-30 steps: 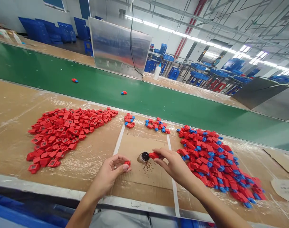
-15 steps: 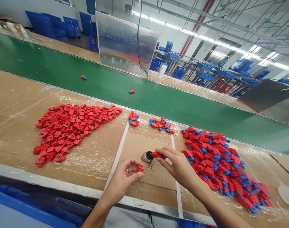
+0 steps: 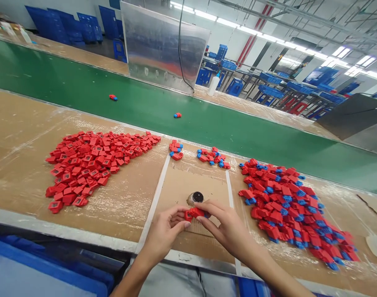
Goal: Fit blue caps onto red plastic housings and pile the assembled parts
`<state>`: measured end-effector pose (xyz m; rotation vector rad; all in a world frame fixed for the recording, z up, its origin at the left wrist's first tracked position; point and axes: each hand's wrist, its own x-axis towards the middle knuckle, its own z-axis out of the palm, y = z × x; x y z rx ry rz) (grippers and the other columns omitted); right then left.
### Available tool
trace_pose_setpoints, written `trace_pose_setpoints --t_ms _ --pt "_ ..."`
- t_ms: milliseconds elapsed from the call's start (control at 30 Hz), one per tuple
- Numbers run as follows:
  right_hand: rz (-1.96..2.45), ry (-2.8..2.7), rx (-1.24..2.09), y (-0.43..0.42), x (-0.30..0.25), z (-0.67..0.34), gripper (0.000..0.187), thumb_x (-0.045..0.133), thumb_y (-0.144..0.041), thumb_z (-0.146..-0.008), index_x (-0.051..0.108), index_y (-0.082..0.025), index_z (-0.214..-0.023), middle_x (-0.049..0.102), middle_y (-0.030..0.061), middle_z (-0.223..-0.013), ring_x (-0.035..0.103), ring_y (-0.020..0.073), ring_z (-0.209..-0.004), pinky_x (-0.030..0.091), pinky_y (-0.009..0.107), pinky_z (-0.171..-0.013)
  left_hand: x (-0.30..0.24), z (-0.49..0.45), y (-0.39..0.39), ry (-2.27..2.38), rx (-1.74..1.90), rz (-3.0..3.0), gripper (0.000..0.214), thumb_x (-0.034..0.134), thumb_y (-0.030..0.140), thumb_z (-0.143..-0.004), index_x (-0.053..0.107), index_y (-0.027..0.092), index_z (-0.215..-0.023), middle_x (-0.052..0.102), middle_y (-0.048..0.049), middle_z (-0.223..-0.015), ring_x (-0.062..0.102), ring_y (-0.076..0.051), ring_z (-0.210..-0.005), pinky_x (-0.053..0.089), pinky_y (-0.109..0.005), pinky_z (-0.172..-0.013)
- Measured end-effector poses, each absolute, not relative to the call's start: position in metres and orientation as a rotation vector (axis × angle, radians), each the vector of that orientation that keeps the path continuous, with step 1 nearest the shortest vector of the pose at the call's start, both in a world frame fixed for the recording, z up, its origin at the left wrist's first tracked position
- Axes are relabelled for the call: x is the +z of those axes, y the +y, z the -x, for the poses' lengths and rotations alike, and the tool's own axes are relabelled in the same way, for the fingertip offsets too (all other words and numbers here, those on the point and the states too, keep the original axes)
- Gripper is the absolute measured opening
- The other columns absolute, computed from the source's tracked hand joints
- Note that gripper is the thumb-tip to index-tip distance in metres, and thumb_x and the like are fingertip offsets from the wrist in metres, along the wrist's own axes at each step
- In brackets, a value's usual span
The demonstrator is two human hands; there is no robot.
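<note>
Between the fingertips of my left hand is a small red plastic block. My right hand pinches a red-and-blue plastic piece, its red end meeting the block, though fingers hide whether the two are joined. Just beyond them stands a small round pot with a dark top, on a cardboard sheet. To the left spreads a heap of plain red blocks. On the right lies a heap of red-and-blue pieces.
A green conveyor belt crosses behind the table, carrying two red-and-blue pieces. Two small clusters, one of them here, lie along the table's far edge. A metal panel and a white bottle stand beyond the belt.
My right hand has brought its red-and-blue piece from the pot's top toward me, against the block in my left hand. The two pieces on the belt have shifted slightly right in view.
</note>
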<state>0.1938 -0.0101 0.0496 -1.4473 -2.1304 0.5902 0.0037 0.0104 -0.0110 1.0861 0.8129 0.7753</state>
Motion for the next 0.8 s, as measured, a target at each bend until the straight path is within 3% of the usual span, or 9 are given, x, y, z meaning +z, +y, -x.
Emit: trace_pose_setpoints --t_ms 133,433,800 --pt "1.435 -2.125 0.604 -0.011 0.047 -0.195 0.024 0.055 -0.027 -0.095 0.064 -0.021 -0.116 0.07 0.0092 -0.101 0.068 0.02 -0.09 0.054 0.03 -0.078 -0.01 -0.002 0.011 0.834 0.748 -1.109 0.019 0.067 0.022 -0.081 0.069 0.017 -0.099 0.07 -0.0048 -0.089 0.061 -0.019 -0.085 0.047 -0.028 -0.08" --pt "1.358 -2.173 0.603 -0.011 0.049 -0.197 0.024 0.051 -0.024 -0.096 0.062 -0.023 -0.118 0.068 0.0096 -0.105 0.066 0.0204 -0.094 0.053 0.031 -0.08 -0.003 0.001 0.011 0.756 0.682 -1.122 0.026 0.061 0.029 -0.087 0.069 0.016 -0.108 0.063 -0.0025 -0.077 0.055 -0.015 -0.073 0.042 -0.024 -0.068" --pt "1.401 -2.193 0.687 -0.02 0.037 -0.183 0.024 0.044 -0.022 -0.098 0.064 -0.022 -0.112 0.064 0.0079 -0.09 0.062 0.0195 -0.082 0.052 0.03 -0.072 -0.008 0.009 0.009 0.771 0.621 -1.232 0.025 0.055 0.032 -0.09 0.069 0.015 -0.103 0.058 -0.0015 -0.072 0.053 -0.014 -0.065 0.044 -0.023 -0.064"
